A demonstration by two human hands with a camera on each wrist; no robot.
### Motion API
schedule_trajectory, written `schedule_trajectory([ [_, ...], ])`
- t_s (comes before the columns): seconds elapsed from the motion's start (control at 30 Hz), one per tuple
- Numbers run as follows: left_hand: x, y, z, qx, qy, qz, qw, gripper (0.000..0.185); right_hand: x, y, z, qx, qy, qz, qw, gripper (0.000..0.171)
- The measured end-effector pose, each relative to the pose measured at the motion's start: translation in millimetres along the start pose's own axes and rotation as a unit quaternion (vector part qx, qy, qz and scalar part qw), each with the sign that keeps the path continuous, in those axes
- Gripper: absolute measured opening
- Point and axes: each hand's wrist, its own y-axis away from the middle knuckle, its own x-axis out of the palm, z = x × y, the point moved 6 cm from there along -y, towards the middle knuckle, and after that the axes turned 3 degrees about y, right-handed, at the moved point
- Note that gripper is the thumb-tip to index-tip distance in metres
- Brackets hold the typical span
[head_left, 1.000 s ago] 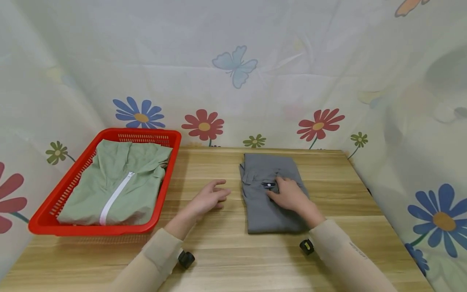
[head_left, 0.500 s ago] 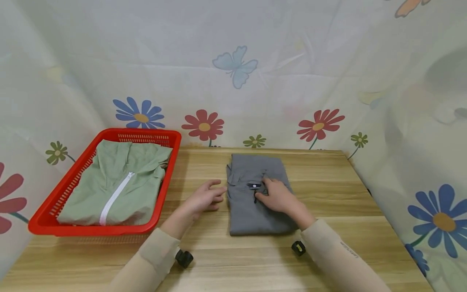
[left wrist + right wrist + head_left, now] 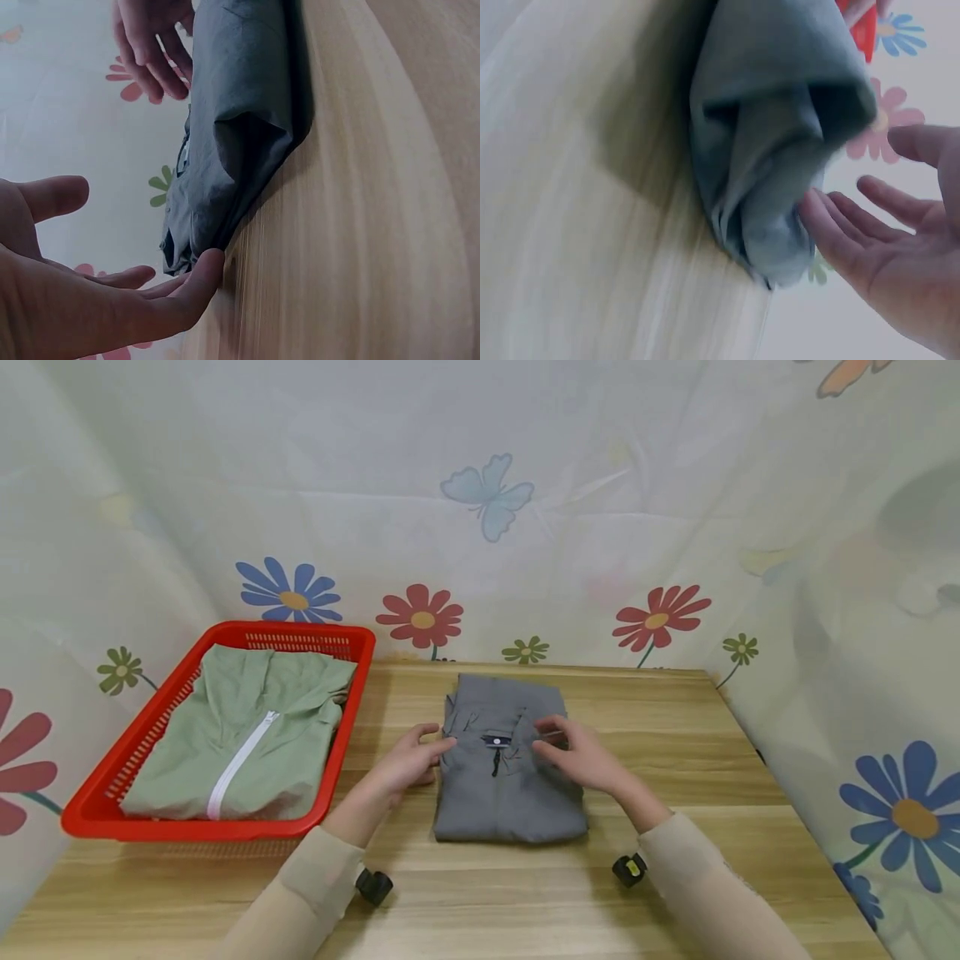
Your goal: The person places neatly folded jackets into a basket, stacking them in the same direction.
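Hands now flank folded grey cloth garment, slid leftward toward frame centre. Left hand touching its edge, right hand resting on top, fingers relaxed, gripping nothing.

You wear long beige sleeves that end snug just behind each bare hand, the left hand and the right hand. A small black camera unit sits under your left wrist. Its twin under your right wrist carries a yellow-green mark. Your right sleeve bears faint small lettering.
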Motion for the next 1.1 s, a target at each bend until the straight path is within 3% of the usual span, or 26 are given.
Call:
schedule_trajectory([
  [0.13,-1.9,0.1,-0.3,0.000,-0.005,-0.004,1.0000,0.069,-21,6,-11,0.024,-0.001,-0.068,0.997,0.039],
  [0.23,-1.6,0.0,-1.3,-0.001,-0.005,-0.002,1.0000,0.071,-31,12,-23,0.079,-0.009,-0.092,0.993,0.042],
  [0.37,0.6,-0.8,-3.2,-0.006,-0.010,0.004,0.9999,0.074,-28,20,-37,0.163,-0.056,-0.055,0.984,0.051],
  [0.47,2.1,-2.2,-3.9,-0.014,-0.012,0.005,0.9998,0.075,-21,22,-43,0.199,-0.105,-0.015,0.974,0.056],
  [0.8,5.9,-8.0,-4.8,-0.012,0.019,0.009,0.9997,0.070,-11,13,-50,0.236,-0.205,0.000,0.950,0.057],
  [1.1,11.7,-10.2,-6.3,0.004,0.029,0.009,0.9995,0.070,-7,10,-56,0.228,-0.224,-0.018,0.948,0.053],
])
